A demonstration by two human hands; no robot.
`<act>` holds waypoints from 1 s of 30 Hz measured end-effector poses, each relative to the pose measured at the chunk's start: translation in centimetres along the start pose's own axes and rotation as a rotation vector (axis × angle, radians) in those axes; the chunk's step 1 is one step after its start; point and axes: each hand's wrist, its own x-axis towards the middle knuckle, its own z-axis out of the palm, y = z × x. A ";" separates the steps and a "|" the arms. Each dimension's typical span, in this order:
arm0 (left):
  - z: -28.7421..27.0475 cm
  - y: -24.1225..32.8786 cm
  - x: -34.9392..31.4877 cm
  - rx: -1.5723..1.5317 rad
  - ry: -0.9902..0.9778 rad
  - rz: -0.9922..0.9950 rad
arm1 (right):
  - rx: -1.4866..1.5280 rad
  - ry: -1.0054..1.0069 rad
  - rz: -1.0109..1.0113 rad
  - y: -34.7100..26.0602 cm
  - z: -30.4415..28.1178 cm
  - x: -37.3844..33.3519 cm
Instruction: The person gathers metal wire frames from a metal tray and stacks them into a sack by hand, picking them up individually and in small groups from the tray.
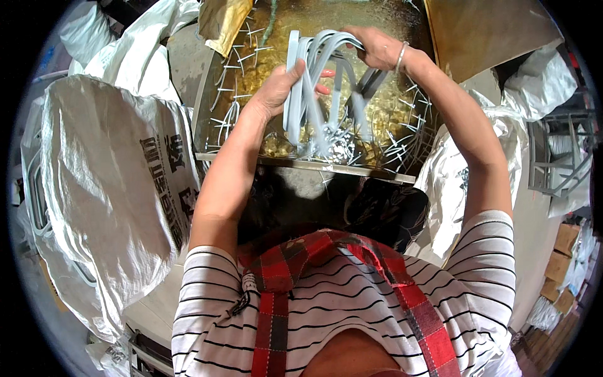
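Observation:
A bundle of long, flat grey plastic strips (312, 78), curved over into loops, hangs between my hands above a metal-edged work surface (352, 169). My left hand (281, 87) is closed round the left side of the bundle, thumb in front and fingertips showing behind. At the upper right, my right hand (375, 48), with a bangle on its wrist, grips the strips where they bend over. The lower ends are smeared by motion. Beneath them, small white spiky plastic scraps (339, 147) lie heaped in bright light.
More thin white scraps (402, 147) line both sides of the surface. A large white woven sack (107, 188) stands at left, another white sack (449, 188) at right. A brown sheet (493, 34) covers the far right corner. Cardboard boxes (558, 267) sit farther right.

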 end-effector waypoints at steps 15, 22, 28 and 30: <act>-2.1 2.9 -2.2 -0.234 0.326 0.247 | 0.777 0.166 0.627 1.5 8.2 -3.3; -3.8 2.6 -2.0 -0.449 0.337 0.362 | 1.156 -0.138 0.714 -4.1 11.7 -3.3; -6.5 2.8 -1.6 -0.579 0.512 0.483 | -0.353 -0.432 0.403 -5.6 7.7 -3.2; -6.7 3.0 -1.7 -0.592 0.562 0.544 | -0.067 -0.253 0.718 -6.7 7.0 -3.0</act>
